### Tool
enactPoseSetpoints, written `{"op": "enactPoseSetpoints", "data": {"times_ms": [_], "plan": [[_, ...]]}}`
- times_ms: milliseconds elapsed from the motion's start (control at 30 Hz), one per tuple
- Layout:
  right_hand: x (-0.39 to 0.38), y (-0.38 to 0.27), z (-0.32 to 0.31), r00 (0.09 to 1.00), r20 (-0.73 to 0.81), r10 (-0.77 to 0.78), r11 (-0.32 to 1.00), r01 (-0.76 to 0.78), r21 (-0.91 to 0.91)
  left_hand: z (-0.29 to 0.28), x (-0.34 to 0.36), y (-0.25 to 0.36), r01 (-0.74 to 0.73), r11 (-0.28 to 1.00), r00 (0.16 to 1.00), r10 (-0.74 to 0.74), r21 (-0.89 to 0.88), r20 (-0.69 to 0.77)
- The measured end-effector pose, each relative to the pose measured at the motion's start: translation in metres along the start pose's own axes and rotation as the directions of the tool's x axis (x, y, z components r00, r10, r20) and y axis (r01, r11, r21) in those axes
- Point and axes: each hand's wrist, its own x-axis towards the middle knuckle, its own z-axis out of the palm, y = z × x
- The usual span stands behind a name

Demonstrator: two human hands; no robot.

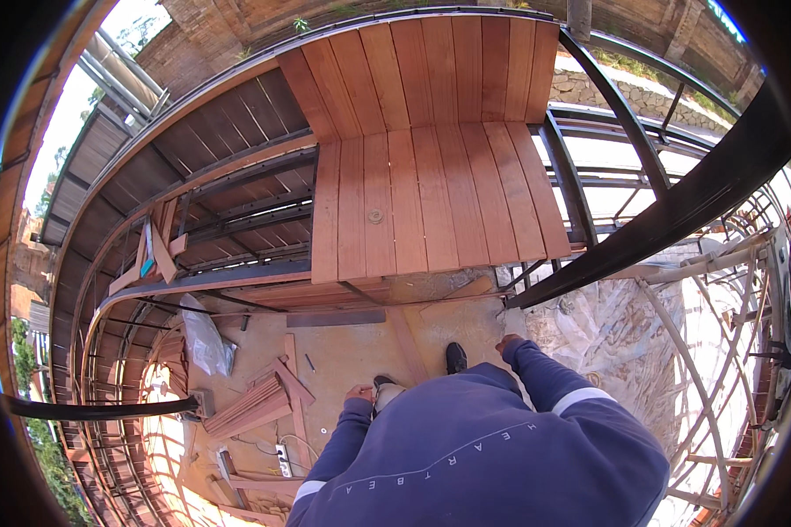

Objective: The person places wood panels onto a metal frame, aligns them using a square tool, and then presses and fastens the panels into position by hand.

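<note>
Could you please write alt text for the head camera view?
A person in a dark blue sweatshirt faces a curved bench partly covered with reddish boards, left hand and right hand held low. Stacked boards and a plastic bag lie on the floor to the left.
</note>
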Motion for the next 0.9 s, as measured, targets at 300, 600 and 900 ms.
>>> {"op": "enactPoseSetpoints", "data": {"times_ms": [300, 600, 900], "plan": [[-0.018, -0.087, 0.009, 0.990, 0.090, 0.109, 0.990, -0.116, 0.080, -0.084, 0.049, -0.007, -0.186, 0.873, 0.978, 0.207, 0.451, 0.004], [-0.005, -0.216, -0.045, 0.946, 0.078, 0.316, 0.702, -0.288, 0.651, -0.178, 0.112, 0.112, -0.436, 0.894, 0.899, 0.430, -0.103, -0.075], [-0.034, -0.200, 0.010, 0.783, 0.113, 0.612, 0.324, -0.379, 0.867, -0.139, 0.118, 0.230, 0.187, 0.717, 0.921, 0.110, -0.672, 0.373]]}}
